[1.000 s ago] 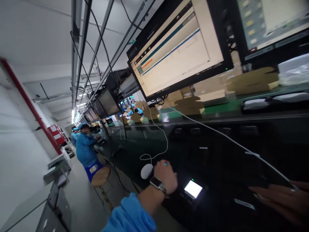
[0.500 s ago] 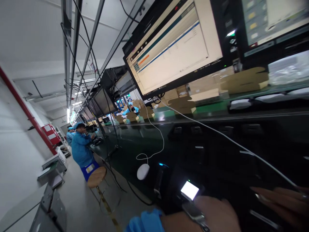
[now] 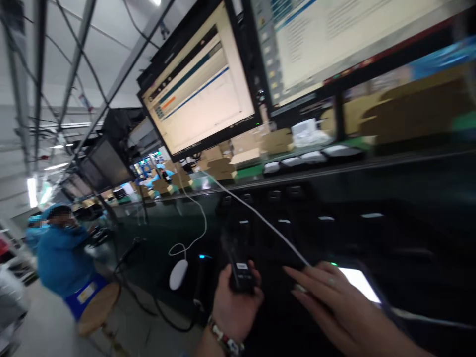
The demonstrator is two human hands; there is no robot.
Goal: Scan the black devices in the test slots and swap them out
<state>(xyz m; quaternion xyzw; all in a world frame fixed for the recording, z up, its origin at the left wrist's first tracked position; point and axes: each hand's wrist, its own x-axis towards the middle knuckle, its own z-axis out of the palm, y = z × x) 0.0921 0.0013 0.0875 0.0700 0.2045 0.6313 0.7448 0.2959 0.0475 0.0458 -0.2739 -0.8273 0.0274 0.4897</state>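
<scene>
My left hand [image 3: 236,310], wearing a beaded bracelet, is closed around a small black handheld device [image 3: 243,285] with a white label on its face. The device's far end blurs into the dark surface. To the right, my right hand [image 3: 334,302] has its fingers pinched together on the end of a white cable [image 3: 260,218]. A small plug-like tip shows between thumb and fingers, a short way from the black device and apart from it. Partly behind my right hand lies a device with a bright lit screen [image 3: 359,283].
A white mouse [image 3: 178,275] and an upright black scanner-like object with a blue light [image 3: 202,257] are left of my hands. Several black items with white labels lie in rows ahead. Two monitors [image 3: 203,94] hang above. A co-worker [image 3: 63,258] sits at the left by a stool [image 3: 98,310].
The view has swung right. My left hand has come away from the lit-screen device and now holds the black device. My right hand has come closer to it, with the cable.
</scene>
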